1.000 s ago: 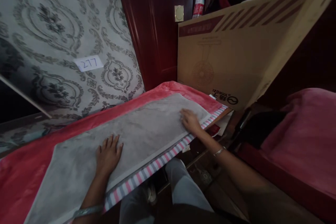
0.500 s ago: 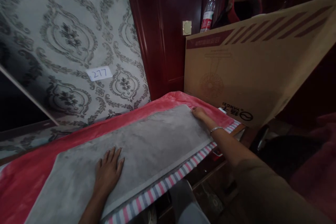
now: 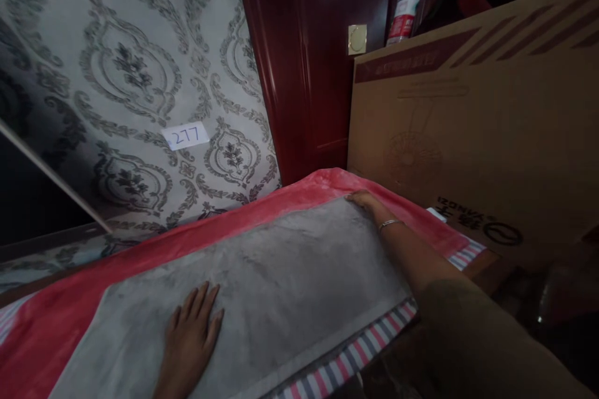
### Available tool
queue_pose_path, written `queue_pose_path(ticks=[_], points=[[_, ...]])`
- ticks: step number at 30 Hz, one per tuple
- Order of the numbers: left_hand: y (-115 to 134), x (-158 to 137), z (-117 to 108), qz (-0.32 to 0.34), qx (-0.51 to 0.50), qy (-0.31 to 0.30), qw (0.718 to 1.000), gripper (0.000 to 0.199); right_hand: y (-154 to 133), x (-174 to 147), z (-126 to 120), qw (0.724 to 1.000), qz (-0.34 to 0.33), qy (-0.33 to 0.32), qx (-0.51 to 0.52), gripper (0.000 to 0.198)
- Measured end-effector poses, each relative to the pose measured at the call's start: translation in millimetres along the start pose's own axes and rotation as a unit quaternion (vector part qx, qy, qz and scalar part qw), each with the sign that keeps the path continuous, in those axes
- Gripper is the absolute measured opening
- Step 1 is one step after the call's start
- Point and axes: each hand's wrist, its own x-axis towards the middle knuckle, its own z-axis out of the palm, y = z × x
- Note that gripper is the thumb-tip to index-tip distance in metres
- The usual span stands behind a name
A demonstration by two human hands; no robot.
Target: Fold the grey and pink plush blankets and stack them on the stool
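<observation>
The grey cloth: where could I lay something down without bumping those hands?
The widest bare patch of the grey cloth lies between the left hand and right forearm, bordered by red cloth beyond and striped cloth nearer. A smaller one lies left of the left hand, up to red cloth. The far right corner is crowded by the right hand.

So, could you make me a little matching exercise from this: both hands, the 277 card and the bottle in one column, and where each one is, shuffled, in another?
Things:
1. left hand
2. right hand
3. card
4. bottle

Places:
A. on the patterned wall
B. at the far right corner of the grey cloth
C. showing above the box
D. flat on the cloth, away from its corners

Pairs: 1-D, 2-B, 3-A, 4-C
</observation>
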Motion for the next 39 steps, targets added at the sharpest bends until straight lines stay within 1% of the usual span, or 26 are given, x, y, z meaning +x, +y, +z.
queue_pose_path(ticks=[2, 4, 7, 9, 13, 15, 18, 22, 25, 28, 31, 35, 39], points=[[-2, 0, 1, 0.001, -0.009, 0.003, 1.0, 0.057, -6, 4, 0, 1.0, 0.012, 0.019, -0.006, 0.034], [-4, 0, 3, 0.001, -0.015, 0.005, 1.0, 0.057, -14, 10, -3, 0.998, 0.017, 0.055, -0.017, 0.03], [-7, 0, 5, 0.004, -0.018, 0.002, 1.0, 0.058, -20, 15, -3, 0.994, 0.003, 0.104, -0.031, 0.034], [-9, 0, 7, 0.006, -0.016, -0.001, 1.0, 0.059, -18, 14, 4, 0.994, 0.001, 0.107, -0.039, 0.036], [-10, 0, 9, 0.009, -0.004, 0.005, 1.0, 0.06, -3, 7, 26, 0.996, 0.011, 0.066, -0.053, 0.033], [-10, 0, 10, 0.013, -0.002, 0.011, 1.0, 0.061, 2, 7, 30, 0.997, 0.015, 0.046, -0.053, 0.032], [-9, 1, 8, 0.018, 0.002, 0.011, 1.0, 0.06, 8, 11, 20, 0.999, 0.019, 0.011, -0.048, 0.03], [-5, 5, 3, 0.024, 0.015, 0.011, 1.0, 0.064, 24, 7, -11, 0.998, 0.028, -0.049, -0.042, 0.03], [0, 7, 0, 0.025, 0.013, 0.007, 1.0, 0.064, 45, -12, -34, 0.996, 0.036, -0.071, -0.044, 0.027], [6, 8, -4, 0.025, 0.015, -0.001, 1.0, 0.063, 67, -42, -53, 0.995, 0.037, -0.079, -0.045, 0.02], [11, 9, -10, 0.023, 0.026, -0.011, 0.999, 0.062, 85, -75, -65, 0.995, 0.03, -0.074, -0.054, 0.014], [14, 10, -15, 0.017, 0.038, -0.024, 0.999, 0.06, 99, -110, -70, 0.995, 0.019, -0.035, -0.087, 0.011], [15, 9, -17, 0.02, 0.036, -0.016, 0.999, 0.057, 98, -132, -67, 0.992, 0.005, 0.024, -0.123, 0.016]])
